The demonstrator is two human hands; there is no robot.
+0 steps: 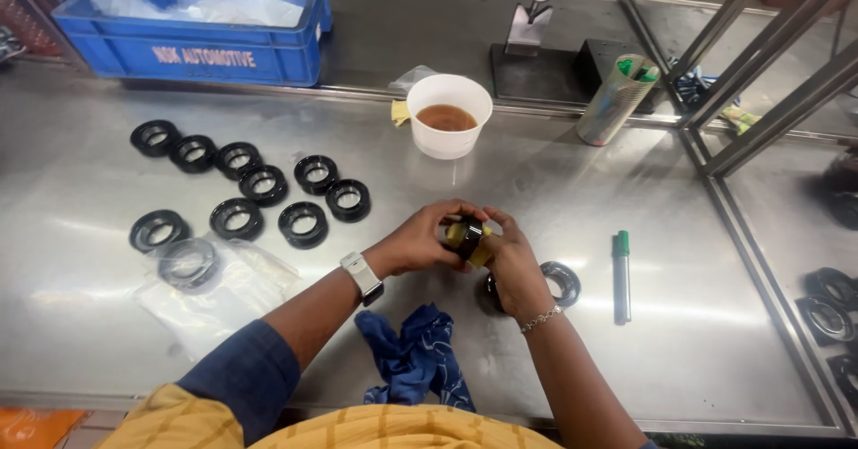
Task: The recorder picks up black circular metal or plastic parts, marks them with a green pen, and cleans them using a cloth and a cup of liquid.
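We note the left hand (420, 239) and right hand (509, 266) both clamped on one black ring (468, 236) (yellow pad beneath); a blue cloth (416, 351) lies near.

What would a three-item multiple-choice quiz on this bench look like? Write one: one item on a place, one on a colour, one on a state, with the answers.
1. Where does the green marker lie?
A. Inside the blue crate
B. On the table to the right of the hands
C. In the white bowl

2. What colour is the cloth at the near edge of the table?
A. Blue
B. Red
C. White

3. How is the black ring at the centre placed?
A. Flat on the table, untouched
B. Floating in the bowl
C. Held up between both hands

Answers: 1 B, the marker rests on bare steel beside the right hand. 2 A, the crumpled cloth is dark blue. 3 C, the left hand and right hand both grip the ring above the table.
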